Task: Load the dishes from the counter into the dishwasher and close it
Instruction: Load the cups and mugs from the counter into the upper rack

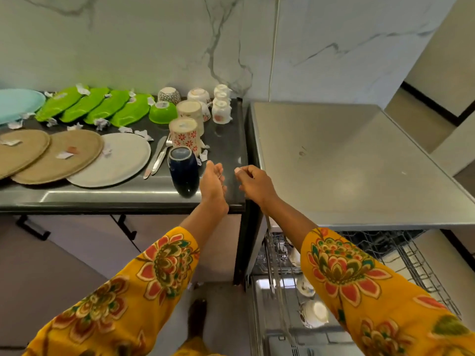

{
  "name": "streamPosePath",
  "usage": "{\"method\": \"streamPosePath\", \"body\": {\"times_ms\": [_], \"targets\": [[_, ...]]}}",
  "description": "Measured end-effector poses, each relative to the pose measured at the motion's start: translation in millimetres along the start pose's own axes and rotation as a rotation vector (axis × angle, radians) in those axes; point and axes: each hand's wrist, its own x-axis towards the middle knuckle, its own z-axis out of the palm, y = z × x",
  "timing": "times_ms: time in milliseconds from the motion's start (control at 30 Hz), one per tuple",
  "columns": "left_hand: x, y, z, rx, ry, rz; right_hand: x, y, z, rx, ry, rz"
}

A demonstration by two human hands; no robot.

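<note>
— Two things are hard to read from up here: how many cups (pixel 312 313) sit in the dishwasher rack (pixel 421 263), since my right sleeve (pixel 365 283) covers part of it, and the teal plate (pixel 18 104), cut off at the worktop's left edge.

— And your hands?

— My left hand (pixel 213 179) is relaxed, fingers straight, grasping nothing, just beside the dark blue cup (pixel 183 173) standing upside down near the worktop's front edge. My right hand (pixel 255 185) hangs above the front right corner, fingers curled loosely; whether it pinches anything I cannot tell.

— Room to move?

— Bare worktop (pixel 228 150) runs along the right edge. Patterned cups (pixel 185 133) stand behind the blue one, cutlery (pixel 158 156) and the white plate (pixel 113 160) to its left, green dishes (pixel 102 106) toward the back edge.
</note>
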Motion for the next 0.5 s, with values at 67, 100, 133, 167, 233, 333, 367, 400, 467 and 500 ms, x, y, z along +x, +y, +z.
{"method": "streamPosePath", "body": {"times_ms": [67,100,133,167,233,333,367,400,467,500], "targets": [[18.8,5.5,4.7,0.008,0.002,-0.016,20.5,-2.9,4.3,0.009,0.003,0.024],[31.6,9.5,8.2,0.011,0.005,-0.028,35.1,-3.8,7.5,0.011,0.005,0.041],[41.0,12.7,11.8,0.009,0.008,-0.039,46.3,-4.2,9.5,0.015,0.007,0.058],[48.0,15.1,15.0,0.005,0.01,-0.046,54.7,-4.0,10.7,0.018,0.01,0.066],[67.8,21.7,22.5,-0.002,0.014,-0.055,78.4,-3.9,15.2,0.02,0.022,0.071],[94.3,31.0,33.1,-0.007,0.017,-0.051,111.0,-5.9,21.3,0.031,0.037,0.097],[101.8,34.6,36.4,-0.004,0.019,-0.047,122.3,-7.3,23.2,0.035,0.038,0.103],[109.8,38.5,39.7,0.001,0.026,-0.042,133.8,-9.0,25.2,0.036,0.045,0.11],[126.1,46.0,44.8,-0.004,0.031,-0.046,156.6,-12.4,29.3,0.044,0.06,0.12],[133.9,49.9,46.7,-0.013,0.029,-0.055,168.0,-14.3,31.5,0.044,0.066,0.125]]}}
